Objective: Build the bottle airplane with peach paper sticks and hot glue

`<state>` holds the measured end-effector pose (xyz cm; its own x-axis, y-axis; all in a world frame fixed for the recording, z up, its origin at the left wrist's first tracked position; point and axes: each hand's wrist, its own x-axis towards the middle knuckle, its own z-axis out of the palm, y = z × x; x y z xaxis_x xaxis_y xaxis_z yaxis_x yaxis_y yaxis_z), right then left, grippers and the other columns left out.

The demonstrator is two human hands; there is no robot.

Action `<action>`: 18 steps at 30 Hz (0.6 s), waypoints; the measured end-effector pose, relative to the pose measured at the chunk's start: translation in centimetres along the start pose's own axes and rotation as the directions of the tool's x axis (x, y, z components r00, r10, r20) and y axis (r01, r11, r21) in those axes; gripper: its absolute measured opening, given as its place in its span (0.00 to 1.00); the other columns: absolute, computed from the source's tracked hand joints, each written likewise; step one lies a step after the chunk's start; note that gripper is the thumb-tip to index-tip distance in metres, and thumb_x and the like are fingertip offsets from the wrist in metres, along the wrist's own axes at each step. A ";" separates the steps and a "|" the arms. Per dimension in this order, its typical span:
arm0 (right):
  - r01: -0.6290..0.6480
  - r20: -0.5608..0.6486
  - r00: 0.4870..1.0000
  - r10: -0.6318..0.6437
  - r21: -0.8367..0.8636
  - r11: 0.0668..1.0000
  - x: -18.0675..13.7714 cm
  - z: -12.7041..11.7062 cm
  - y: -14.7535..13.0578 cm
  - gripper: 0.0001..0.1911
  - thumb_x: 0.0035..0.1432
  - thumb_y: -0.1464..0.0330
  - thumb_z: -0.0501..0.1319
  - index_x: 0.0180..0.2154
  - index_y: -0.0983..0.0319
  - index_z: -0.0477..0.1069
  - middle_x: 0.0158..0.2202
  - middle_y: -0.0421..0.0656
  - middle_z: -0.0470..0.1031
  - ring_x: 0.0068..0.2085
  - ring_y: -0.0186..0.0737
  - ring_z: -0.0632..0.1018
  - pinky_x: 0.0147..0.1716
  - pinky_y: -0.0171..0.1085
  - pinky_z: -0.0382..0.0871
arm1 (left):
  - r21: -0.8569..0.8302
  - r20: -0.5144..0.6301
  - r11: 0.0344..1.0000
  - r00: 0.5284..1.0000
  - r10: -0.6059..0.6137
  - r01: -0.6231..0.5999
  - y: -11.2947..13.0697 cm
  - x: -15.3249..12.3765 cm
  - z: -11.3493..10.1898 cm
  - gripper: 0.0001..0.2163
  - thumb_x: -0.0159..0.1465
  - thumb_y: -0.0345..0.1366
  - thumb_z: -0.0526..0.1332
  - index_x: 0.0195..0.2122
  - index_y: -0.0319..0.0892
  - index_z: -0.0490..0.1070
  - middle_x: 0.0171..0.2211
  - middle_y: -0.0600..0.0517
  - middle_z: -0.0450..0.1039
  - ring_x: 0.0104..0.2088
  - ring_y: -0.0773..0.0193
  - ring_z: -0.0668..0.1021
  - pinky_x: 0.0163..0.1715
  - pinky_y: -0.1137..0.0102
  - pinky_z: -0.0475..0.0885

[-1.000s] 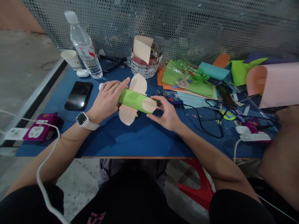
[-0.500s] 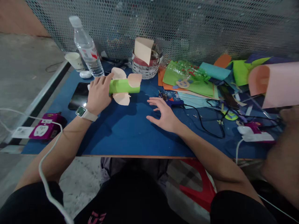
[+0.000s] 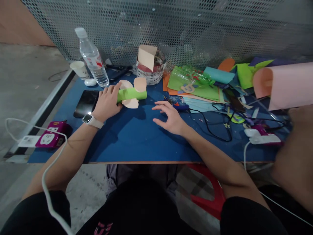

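My left hand [image 3: 107, 102] is closed round one end of a green paper tube [image 3: 133, 94] that has pale peach paper flaps glued to it. The tube lies across the blue table [image 3: 137, 137], just right of a black phone [image 3: 86, 102]. A white smartwatch [image 3: 88, 119] sits on my left wrist. My right hand [image 3: 168, 117] rests near the middle of the table with its fingers spread and nothing in it. It is a short way right of the tube, next to a small pile of coloured scraps [image 3: 176, 101].
At the back stand a water bottle [image 3: 93, 60], a paper cup [image 3: 78, 69] and a small basket [image 3: 149, 70] holding paper. Coloured paper sheets [image 3: 195, 84] and black cords cover the right side. Another person's arm [image 3: 293, 156] and rolled pink sheet [image 3: 286, 85] are at right. A magenta device [image 3: 50, 137] lies at left.
My right hand let go of the green tube and now rests open on the table. My left hand carried the tube back and to the left, beside the phone.
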<state>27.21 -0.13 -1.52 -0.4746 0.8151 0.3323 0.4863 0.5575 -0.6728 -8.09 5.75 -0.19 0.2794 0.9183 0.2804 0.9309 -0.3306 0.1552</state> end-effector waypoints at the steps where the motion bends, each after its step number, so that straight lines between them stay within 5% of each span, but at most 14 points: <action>1: 0.007 -0.015 1.000 -0.008 -0.025 1.000 0.2 -0.2 0.3 0.19 0.72 0.57 0.71 0.61 0.50 0.80 0.73 0.51 0.75 0.74 0.64 0.78 0.69 0.66 0.81 | -0.003 -0.011 1.000 1.000 0.004 -0.004 0.0 -0.1 0.0 0.44 0.69 0.36 0.67 0.85 0.38 0.55 0.75 0.27 0.69 0.74 0.17 0.72 0.71 0.28 0.70; 6: -0.047 -0.101 0.995 0.021 -0.260 0.964 1.4 -2.6 2.8 0.14 0.70 0.60 0.71 0.55 0.53 0.83 0.70 0.53 0.78 0.73 0.68 0.77 0.76 0.71 0.70 | 0.011 -0.073 1.000 0.997 0.011 -0.011 -0.2 -0.1 0.2 0.41 0.70 0.33 0.65 0.84 0.42 0.58 0.72 0.29 0.74 0.71 0.21 0.76 0.69 0.29 0.72; 12: -0.163 -0.136 0.984 0.120 -0.374 0.913 3.3 -5.9 5.5 0.11 0.68 0.61 0.71 0.50 0.57 0.83 0.60 0.57 0.83 0.64 0.69 0.82 0.71 0.69 0.74 | -0.020 -0.100 0.999 0.994 0.034 -0.036 -1.3 0.4 0.7 0.41 0.69 0.32 0.63 0.83 0.34 0.59 0.73 0.27 0.72 0.74 0.22 0.74 0.74 0.29 0.69; 18: -0.227 -0.256 0.955 0.149 -0.308 0.924 11.4 -6.1 4.6 0.22 0.70 0.59 0.73 0.60 0.60 0.79 0.63 0.59 0.84 0.63 0.64 0.85 0.68 0.61 0.78 | -0.058 -0.077 0.996 0.995 0.059 -0.063 -1.0 0.0 1.1 0.43 0.66 0.25 0.59 0.85 0.32 0.57 0.78 0.27 0.66 0.81 0.25 0.65 0.81 0.26 0.58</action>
<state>28.48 12.63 3.18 -0.1925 0.9020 0.3864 0.7833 0.3784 -0.4932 -8.74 6.30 -1.35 0.3145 0.8780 0.3609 0.8964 -0.3998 0.1915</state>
